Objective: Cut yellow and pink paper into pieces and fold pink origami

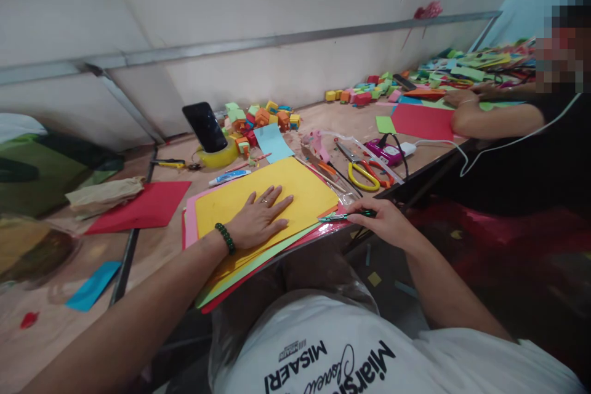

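Note:
My left hand (pixel 258 218) lies flat with fingers spread on a yellow sheet (pixel 295 188), the top of a stack of coloured paper at the table's near edge. A green bead bracelet (pixel 225 237) is on that wrist. My right hand (pixel 385 221) is closed around a green pen (pixel 346 216) at the stack's right corner, its tip pointing left toward the paper.
Yellow-handled scissors (pixel 362 175), a glue tube (pixel 228 178), a black phone (pixel 205 127) propped in a yellow tape roll, a light blue sheet (pixel 273 141) and small folded paper cubes (pixel 263 117) lie beyond. A red sheet (pixel 143 209) lies left. Another person's arm (pixel 489 117) rests on the table at right.

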The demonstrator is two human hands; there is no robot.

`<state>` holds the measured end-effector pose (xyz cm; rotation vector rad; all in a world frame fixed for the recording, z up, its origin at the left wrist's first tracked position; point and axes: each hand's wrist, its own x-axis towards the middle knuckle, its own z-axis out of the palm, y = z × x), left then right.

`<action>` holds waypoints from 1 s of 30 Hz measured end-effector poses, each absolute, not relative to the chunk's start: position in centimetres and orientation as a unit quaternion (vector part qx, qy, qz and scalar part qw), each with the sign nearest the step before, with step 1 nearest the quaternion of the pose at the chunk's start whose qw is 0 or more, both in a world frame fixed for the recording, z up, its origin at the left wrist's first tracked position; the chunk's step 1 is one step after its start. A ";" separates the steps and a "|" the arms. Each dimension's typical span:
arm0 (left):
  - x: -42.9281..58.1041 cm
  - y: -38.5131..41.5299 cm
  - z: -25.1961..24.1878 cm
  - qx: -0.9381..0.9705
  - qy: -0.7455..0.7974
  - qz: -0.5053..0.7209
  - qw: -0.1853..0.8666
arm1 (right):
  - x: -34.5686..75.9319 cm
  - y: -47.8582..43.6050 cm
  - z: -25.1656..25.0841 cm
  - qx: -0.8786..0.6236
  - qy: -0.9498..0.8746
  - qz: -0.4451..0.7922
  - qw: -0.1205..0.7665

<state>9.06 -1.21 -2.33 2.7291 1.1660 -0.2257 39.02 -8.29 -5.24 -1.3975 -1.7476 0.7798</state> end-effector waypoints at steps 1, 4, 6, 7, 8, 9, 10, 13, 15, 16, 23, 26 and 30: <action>9.1 -1.2 -2.3 0.914 0.390 -0.073 0.082 | 39.0 -8.3 -5.2 -0.544 -0.686 0.300 0.378; 9.0 -1.2 -2.3 0.914 0.390 -0.072 0.087 | 39.0 -8.1 -5.4 -0.533 -0.699 0.294 0.374; 9.0 -1.3 -2.3 0.914 0.389 -0.072 0.090 | 39.2 -8.0 -5.6 -0.532 -0.703 0.294 0.369; 9.0 -1.3 -2.3 0.914 0.389 -0.071 0.090 | 39.3 -8.0 -5.6 -0.532 -0.703 0.296 0.367; 9.0 -1.3 -2.3 0.914 0.388 -0.071 0.089 | 39.3 -8.0 -5.7 -0.533 -0.702 0.297 0.368; 8.9 -1.3 -2.3 0.914 0.388 -0.071 0.089 | 39.4 -8.0 -5.7 -0.532 -0.701 0.298 0.370; 8.9 -1.3 -2.3 0.914 0.389 -0.071 0.088 | 39.4 -8.0 -5.6 -0.532 -0.700 0.299 0.371; 8.9 -1.2 -2.3 0.914 0.389 -0.074 0.088 | 39.4 -8.0 -5.7 -0.528 -0.702 0.299 0.373; 9.0 -1.2 -2.3 0.914 0.389 -0.075 0.088 | 39.4 -8.1 -5.8 -0.528 -0.702 0.297 0.374; 9.0 -1.2 -2.3 0.913 0.390 -0.076 0.088 | 39.3 -8.1 -5.8 -0.530 -0.701 0.296 0.375; 9.2 -1.5 -2.0 0.910 0.395 -0.080 0.096 | 38.3 -8.4 -5.5 -0.527 -0.700 0.303 0.375; 9.2 -1.5 -1.9 0.910 0.394 -0.086 0.097 | 38.0 -8.5 -5.4 -0.524 -0.702 0.305 0.374; 9.2 -1.6 -1.8 0.909 0.395 -0.087 0.100 | 37.7 -8.7 -5.5 -0.514 -0.709 0.306 0.372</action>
